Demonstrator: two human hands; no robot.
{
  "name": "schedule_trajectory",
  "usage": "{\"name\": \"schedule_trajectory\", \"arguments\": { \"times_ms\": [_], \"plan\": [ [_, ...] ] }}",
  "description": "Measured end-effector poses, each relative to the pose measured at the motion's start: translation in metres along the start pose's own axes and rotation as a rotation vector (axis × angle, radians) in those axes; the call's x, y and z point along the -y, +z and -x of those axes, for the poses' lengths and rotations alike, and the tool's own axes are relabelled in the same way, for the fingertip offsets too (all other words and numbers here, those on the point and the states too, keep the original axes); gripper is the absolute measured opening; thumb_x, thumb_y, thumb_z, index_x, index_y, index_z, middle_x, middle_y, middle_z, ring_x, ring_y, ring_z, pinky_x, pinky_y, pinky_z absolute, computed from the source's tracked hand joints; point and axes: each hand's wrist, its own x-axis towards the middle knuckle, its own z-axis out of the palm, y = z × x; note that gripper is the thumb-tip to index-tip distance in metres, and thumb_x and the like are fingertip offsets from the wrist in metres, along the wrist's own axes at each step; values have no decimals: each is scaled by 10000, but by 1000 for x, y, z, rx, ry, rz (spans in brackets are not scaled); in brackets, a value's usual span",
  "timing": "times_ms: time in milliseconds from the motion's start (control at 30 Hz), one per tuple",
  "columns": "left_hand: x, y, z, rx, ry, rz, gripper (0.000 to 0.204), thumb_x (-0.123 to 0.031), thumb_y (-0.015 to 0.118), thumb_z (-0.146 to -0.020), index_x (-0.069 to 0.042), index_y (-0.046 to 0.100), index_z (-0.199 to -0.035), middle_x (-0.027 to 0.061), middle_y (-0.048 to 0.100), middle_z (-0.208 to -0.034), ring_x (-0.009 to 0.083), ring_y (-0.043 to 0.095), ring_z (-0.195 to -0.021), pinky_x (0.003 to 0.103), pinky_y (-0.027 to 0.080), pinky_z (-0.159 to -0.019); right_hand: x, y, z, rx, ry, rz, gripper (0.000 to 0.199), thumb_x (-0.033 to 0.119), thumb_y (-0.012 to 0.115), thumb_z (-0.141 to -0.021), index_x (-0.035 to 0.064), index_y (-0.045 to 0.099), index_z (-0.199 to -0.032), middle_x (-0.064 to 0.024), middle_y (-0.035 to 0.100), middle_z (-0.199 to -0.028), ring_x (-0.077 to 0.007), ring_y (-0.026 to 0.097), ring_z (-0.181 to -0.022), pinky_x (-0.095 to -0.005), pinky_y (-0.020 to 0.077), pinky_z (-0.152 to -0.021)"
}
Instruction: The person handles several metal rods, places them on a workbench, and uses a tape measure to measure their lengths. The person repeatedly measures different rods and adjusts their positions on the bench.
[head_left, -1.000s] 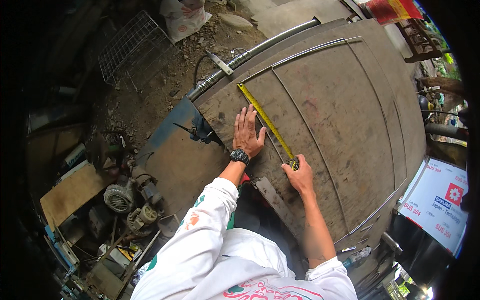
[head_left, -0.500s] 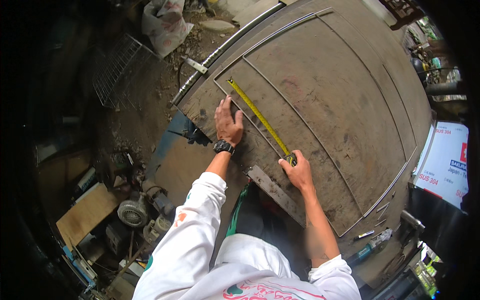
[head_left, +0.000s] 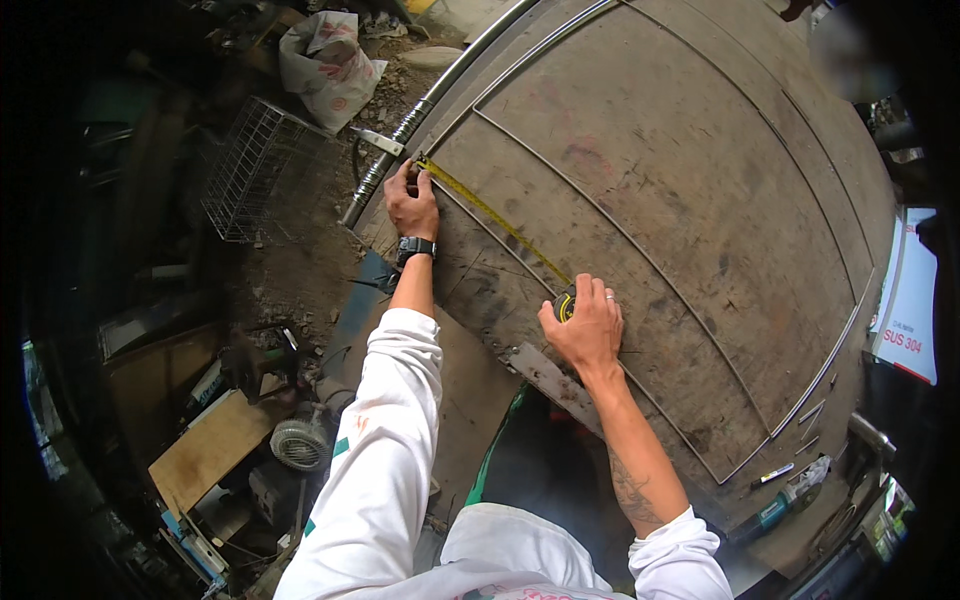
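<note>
A tape measure [head_left: 565,304] is pulled out, its yellow blade [head_left: 492,213] running slantwise over the brown worktop. My right hand [head_left: 587,328] is closed round the case near the front edge. At the far left end of the blade, my left hand [head_left: 411,205] pinches the tape's tip beside a corner of a thin metal rod frame [head_left: 640,258]. The blade lies close alongside the frame's near rod. My left fingers partly cover that corner, so I cannot tell whether the hook touches the rod.
A shiny metal tube [head_left: 425,105] borders the worktop's left edge, with a white-handled tool [head_left: 380,141] across it. At the lower right lie an angle grinder [head_left: 775,512], a marker [head_left: 772,474] and short rod pieces. A wire basket [head_left: 262,170] stands on the littered floor.
My left hand has moved up and left from the near rod to the tape's tip and closed on it. The tape has shifted toward the frame's left corner, with my right hand still round its case.
</note>
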Motion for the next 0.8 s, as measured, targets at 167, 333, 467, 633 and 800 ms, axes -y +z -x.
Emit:
{"name": "schedule_trajectory", "arguments": {
  "times_ms": [167, 333, 467, 633, 800],
  "plan": [
    [0, 3, 0, -39, 88, -120, 298, -245, 674, -926, -99, 714, -1184, 138, 626, -1084, 306, 660, -944, 431, 543, -845, -1, -4, 4, 34, 4, -4, 447, 349, 722, -781, 24, 565, -1044, -188, 604, -997, -385, 612, -951, -505, 494, -817],
    [-6, 8, 3, -17, 45, -191, 300, -218, 601, -935, -138, 704, -1204, 165, 585, -1107, 363, 621, -990, 485, 519, -828, -5, 0, 6, -24, -25, -10, 469, 351, 735, -779, 20, 564, -1063, -184, 595, -978, -386, 604, -934, -502, 493, -811],
    [5, 6, 1, -34, 165, -228, 358, -217, 606, -933, -140, 701, -1270, 166, 596, -1109, 352, 619, -976, 472, 511, -854, -1, 0, 7, -12, -26, -11, 434, 340, 723, -766, 29, 571, -1027, -175, 602, -994, -364, 609, -953, -490, 493, -818],
    [15, 11, -3, -116, 235, -290, 320, -220, 620, -921, -82, 737, -1185, 167, 630, -1089, 356, 631, -1017, 461, 516, -898, -1, 4, 9, -10, -44, -36, 433, 337, 721, -774, 26, 583, -1041, -179, 615, -1010, -367, 617, -986, -489, 496, -837],
    [25, 38, -16, -119, 449, -405, 258, -216, 614, -917, -81, 750, -1089, 185, 687, -1054, 357, 628, -1018, 462, 508, -917, -25, -17, 12, 87, 7, -136, 486, 385, 694, -779, 7, 589, -1065, -210, 642, -1059, -389, 618, -1046, -490, 495, -889]
  ]
}}
